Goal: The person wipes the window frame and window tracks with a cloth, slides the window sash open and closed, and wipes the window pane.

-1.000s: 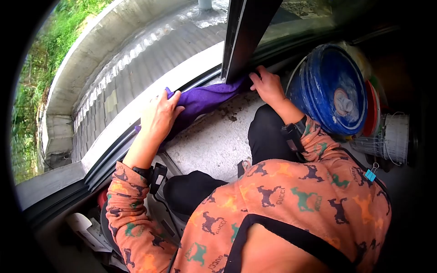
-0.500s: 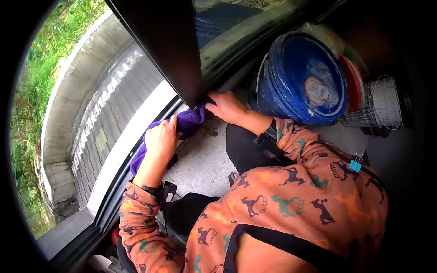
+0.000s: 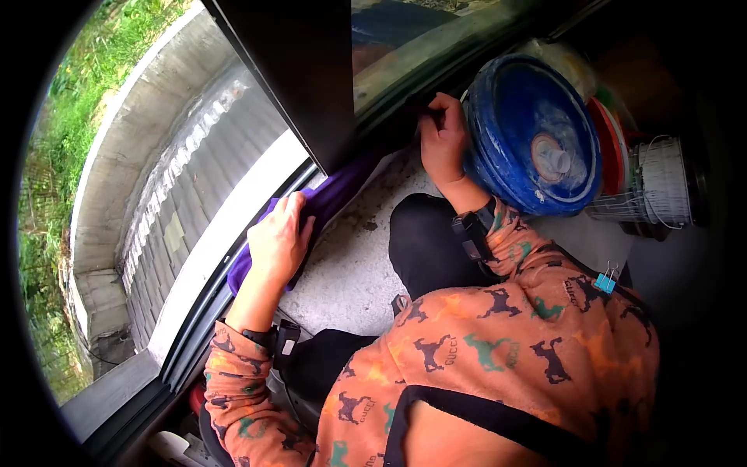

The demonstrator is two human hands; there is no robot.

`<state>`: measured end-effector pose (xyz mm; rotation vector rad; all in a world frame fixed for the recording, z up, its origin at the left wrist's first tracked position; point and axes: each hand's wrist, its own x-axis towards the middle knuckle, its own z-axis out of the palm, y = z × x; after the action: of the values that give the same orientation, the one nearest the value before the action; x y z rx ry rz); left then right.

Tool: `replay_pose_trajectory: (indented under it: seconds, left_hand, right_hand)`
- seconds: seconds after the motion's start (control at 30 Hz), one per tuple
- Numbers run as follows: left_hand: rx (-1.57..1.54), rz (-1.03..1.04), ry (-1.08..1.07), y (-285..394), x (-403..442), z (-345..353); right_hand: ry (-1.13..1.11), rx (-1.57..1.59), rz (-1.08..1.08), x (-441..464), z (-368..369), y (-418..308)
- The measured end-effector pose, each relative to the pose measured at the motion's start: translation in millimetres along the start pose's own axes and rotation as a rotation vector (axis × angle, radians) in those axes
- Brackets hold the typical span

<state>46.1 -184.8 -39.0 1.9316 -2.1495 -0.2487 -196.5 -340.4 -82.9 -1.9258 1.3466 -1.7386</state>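
A purple cloth [image 3: 340, 189] is drawn out along the inner edge of the sliding-door track [image 3: 204, 333], passing below the lower corner of a dark door frame [image 3: 315, 101]. My left hand [image 3: 278, 237] is closed on the cloth's near part, with some of it hanging beside the wrist. Farther right, my right hand [image 3: 443, 140] has its fingers curled round the far end of the cloth, which lies in shadow there. The knuckles of this hand are close to a blue lidded bucket [image 3: 506, 109].
Beside the blue bucket are a red container [image 3: 609, 144] and a paint-streaked white pail [image 3: 660, 183]. A pale speckled floor [image 3: 354, 261] lies between my knees and the track. Outside are grey paving [image 3: 194, 202] and a curved concrete wall [image 3: 117, 132].
My right hand has moved away to the right and up, next to the blue bucket, pulling the bunched cloth out taut. My left hand has stayed nearly in place.
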Motion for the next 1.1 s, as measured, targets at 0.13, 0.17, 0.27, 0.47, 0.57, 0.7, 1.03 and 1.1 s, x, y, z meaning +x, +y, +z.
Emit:
replay_pose_trajectory:
  seconds: [0.13, 0.17, 0.27, 0.47, 0.57, 0.7, 1.03, 1.1]
  left_hand:
    - [0.052, -0.006, -0.038, 9.7, 8.1, 1.3]
    - [0.072, -0.012, -0.040, 9.2, 8.9, 2.4]
    - [0.065, -0.005, 0.069, -4.9, -2.8, -1.6]
    - [0.348, 0.187, 0.015, -22.5, -36.1, -19.7]
    - [0.343, 0.098, -0.056, -13.8, -31.8, -11.1]
    - [0.326, 0.074, -0.164, -7.9, -12.9, 5.2]
    - [0.055, -0.010, -0.396, -1.1, 16.4, 6.0]
    - [0.029, 0.002, -0.358, 6.8, 23.8, 11.4]
  right_hand:
    - [-0.088, -0.218, -0.060, 13.7, 4.9, 3.0]
    - [-0.167, -0.187, 0.017, 9.6, 7.5, 0.5]
    - [-0.371, 0.046, -0.037, -14.4, 10.3, -22.1]
    - [-0.513, 0.103, -0.232, -23.7, 3.4, -52.9]
    - [-0.636, 0.197, -0.385, -41.9, -7.0, -67.3]
    - [-0.888, 0.066, -0.326, -53.6, 14.5, -63.5]
    - [-0.790, 0.052, -0.326, -55.7, 14.4, -73.6]
    - [-0.723, 0.070, -0.336, -53.5, 15.1, -74.4]
